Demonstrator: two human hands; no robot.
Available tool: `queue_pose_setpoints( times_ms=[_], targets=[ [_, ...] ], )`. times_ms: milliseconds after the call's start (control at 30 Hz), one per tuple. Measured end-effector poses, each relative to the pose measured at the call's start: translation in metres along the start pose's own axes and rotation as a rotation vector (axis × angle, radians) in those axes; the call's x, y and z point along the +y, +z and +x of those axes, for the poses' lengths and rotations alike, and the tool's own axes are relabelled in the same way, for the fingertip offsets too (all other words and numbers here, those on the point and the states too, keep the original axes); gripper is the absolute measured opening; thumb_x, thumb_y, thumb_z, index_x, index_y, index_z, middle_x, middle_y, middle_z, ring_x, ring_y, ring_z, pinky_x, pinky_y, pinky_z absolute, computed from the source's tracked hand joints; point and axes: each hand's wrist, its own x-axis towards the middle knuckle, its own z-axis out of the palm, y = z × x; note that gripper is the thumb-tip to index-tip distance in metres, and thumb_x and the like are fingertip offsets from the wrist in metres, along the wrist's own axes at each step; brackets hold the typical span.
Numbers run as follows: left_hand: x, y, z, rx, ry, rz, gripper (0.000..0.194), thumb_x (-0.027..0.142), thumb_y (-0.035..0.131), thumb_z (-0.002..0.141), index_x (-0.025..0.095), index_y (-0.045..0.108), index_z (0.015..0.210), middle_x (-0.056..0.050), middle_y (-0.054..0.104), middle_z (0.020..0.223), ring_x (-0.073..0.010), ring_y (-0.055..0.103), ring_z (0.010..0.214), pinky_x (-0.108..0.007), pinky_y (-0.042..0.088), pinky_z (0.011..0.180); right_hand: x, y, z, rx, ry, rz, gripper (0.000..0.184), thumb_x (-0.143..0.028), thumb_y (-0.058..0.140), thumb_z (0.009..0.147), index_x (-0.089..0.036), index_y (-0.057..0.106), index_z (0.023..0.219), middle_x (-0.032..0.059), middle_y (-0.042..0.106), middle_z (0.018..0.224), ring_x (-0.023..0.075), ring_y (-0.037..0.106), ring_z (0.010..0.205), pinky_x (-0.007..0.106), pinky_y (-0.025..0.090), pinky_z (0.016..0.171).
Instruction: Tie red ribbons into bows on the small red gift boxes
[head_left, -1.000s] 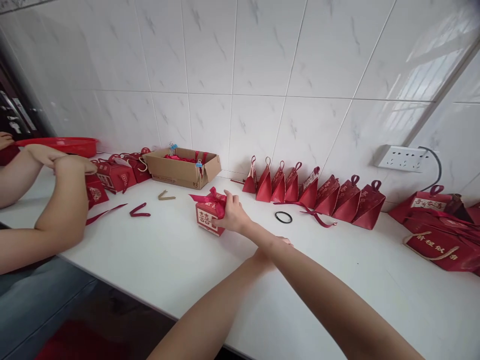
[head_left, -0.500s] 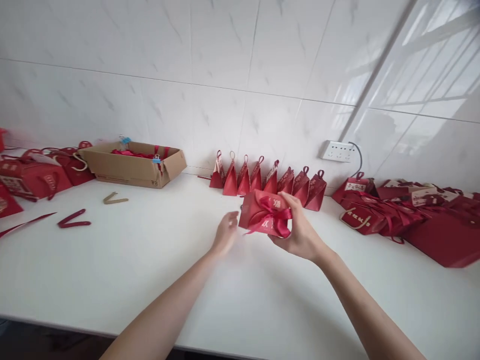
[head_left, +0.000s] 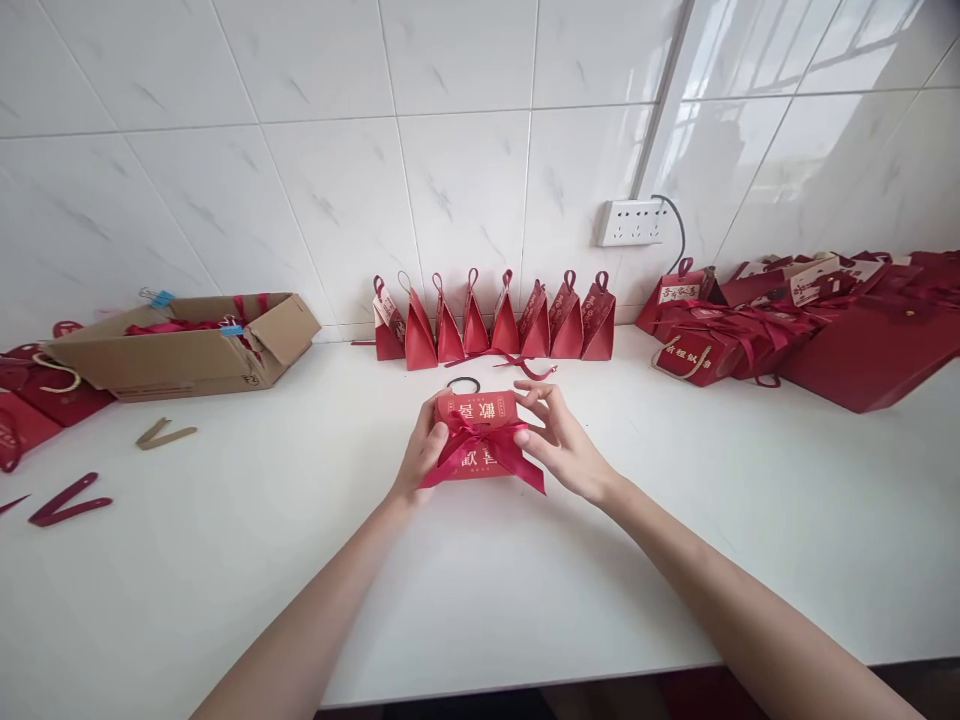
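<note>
I have the box (head_left: 480,406) between my two hands, near the middle of the table (head_left: 525,610); I can't tell whether it rests on the top or sits slightly above it. My left hand (head_left: 424,452) grips its left end, the thumb lying by the edge of the bow (head_left: 480,437). My right hand (head_left: 559,440) is spread at the other end, thumb against the bow's right loop, fingers apart and bent beside the box; some of the fingertips' contact is hard to make out. The bow is dark pink, its two tails hanging toward me, with pale lettering on the red card above and below it.

Just behind the box lies a black ring (head_left: 464,384), partly hidden. Beyond, a row of pointed boxes (head_left: 475,330) with loops on top stands near the wall (head_left: 322,190), a loose ribbon (head_left: 536,371) in front of them. To my left are the carton (head_left: 187,370) holding ribbon, two blue clips on it, and, nearer me, a tan strap (head_left: 166,437) and a dark red strap (head_left: 71,508), both folded. A heap of red boxes (head_left: 870,350) fills the far right, below a socket (head_left: 632,223).
</note>
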Motion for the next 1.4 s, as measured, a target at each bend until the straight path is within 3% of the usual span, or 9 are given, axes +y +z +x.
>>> queue_pose_setpoints(
  times_ms=[133, 333, 533, 867, 1033, 1200, 1333, 1400],
  targets=[
    [0.0, 0.0, -0.003, 0.077, 0.184, 0.157, 0.077, 0.071, 0.058, 0.066, 0.022, 0.045, 0.125, -0.012, 0.05, 0.13, -0.0319, 0.05, 0.12, -0.041, 0.049, 0.092, 0.004, 0.002, 0.005, 0.105, 0.069, -0.09, 0.036, -0.051, 0.061, 0.079, -0.02, 0.046, 0.069, 0.0101, 0.051, 0.116, 0.0247, 0.049, 0.116, 0.04, 0.048, 0.089],
    [0.003, 0.002, -0.006, 0.223, 0.462, 0.37, 0.035, 0.039, 0.068, 0.074, 0.022, 0.053, 0.101, -0.011, 0.045, 0.131, -0.0276, 0.041, 0.129, -0.036, 0.052, 0.088, 0.003, 0.0, 0.009, 0.081, 0.138, 0.167, 0.036, -0.045, 0.067, 0.076, -0.019, 0.047, 0.063, 0.007, 0.063, 0.106, 0.0213, 0.061, 0.095, 0.039, 0.049, 0.085],
    [0.01, 0.001, -0.008, 0.225, 0.546, 0.538, 0.018, 0.034, 0.061, 0.082, 0.019, 0.054, 0.075, -0.01, 0.053, 0.12, -0.0247, 0.05, 0.12, -0.03, 0.054, 0.075, 0.002, -0.002, 0.009, 0.081, 0.203, 0.335, 0.033, -0.039, 0.073, 0.073, -0.017, 0.052, 0.061, 0.0063, 0.064, 0.11, 0.0199, 0.063, 0.091, 0.037, 0.051, 0.082],
    [0.008, 0.009, -0.01, 0.321, 0.537, 0.417, 0.033, 0.036, 0.058, 0.084, 0.018, 0.043, 0.061, -0.005, 0.048, 0.091, -0.0224, 0.057, 0.109, -0.032, 0.051, 0.084, 0.003, -0.005, 0.01, 0.065, 0.305, 0.475, 0.029, -0.037, 0.076, 0.071, -0.016, 0.059, 0.061, 0.007, 0.064, 0.112, 0.019, 0.064, 0.089, 0.04, 0.049, 0.087],
    [0.01, 0.011, -0.012, 0.337, 0.425, 0.366, 0.036, 0.041, 0.057, 0.083, 0.018, 0.042, 0.061, -0.006, 0.05, 0.097, -0.0242, 0.052, 0.117, -0.032, 0.049, 0.084, 0.002, -0.004, 0.011, 0.089, 0.357, 0.523, 0.031, -0.037, 0.08, 0.065, -0.015, 0.058, 0.059, 0.0075, 0.065, 0.11, 0.0192, 0.064, 0.089, 0.039, 0.05, 0.086],
    [0.016, 0.02, -0.015, 0.43, 0.345, 0.467, 0.03, 0.038, 0.056, 0.085, 0.019, 0.043, 0.066, -0.007, 0.051, 0.109, -0.0225, 0.048, 0.118, -0.029, 0.049, 0.077, 0.005, -0.004, 0.013, 0.163, 0.368, 0.482, 0.039, -0.043, 0.083, 0.057, -0.015, 0.057, 0.059, 0.0082, 0.065, 0.107, 0.0205, 0.065, 0.084, 0.036, 0.052, 0.075],
    [0.017, 0.02, -0.016, 0.357, 0.292, 0.46, 0.028, 0.04, 0.052, 0.087, 0.02, 0.043, 0.071, -0.008, 0.053, 0.11, -0.0234, 0.048, 0.12, -0.033, 0.049, 0.084, 0.004, -0.008, 0.013, 0.155, 0.362, 0.443, 0.038, -0.045, 0.081, 0.06, -0.016, 0.057, 0.06, 0.0065, 0.069, 0.096, 0.0188, 0.065, 0.081, 0.035, 0.052, 0.075],
    [0.014, 0.015, -0.013, 0.291, 0.347, 0.483, 0.029, 0.042, 0.052, 0.087, 0.02, 0.042, 0.07, -0.008, 0.054, 0.105, -0.0241, 0.048, 0.121, -0.036, 0.049, 0.088, 0.001, -0.011, 0.013, 0.121, 0.35, 0.419, 0.035, -0.044, 0.079, 0.064, -0.016, 0.059, 0.061, 0.0058, 0.068, 0.096, 0.0182, 0.065, 0.083, 0.037, 0.052, 0.08]
  ],
)
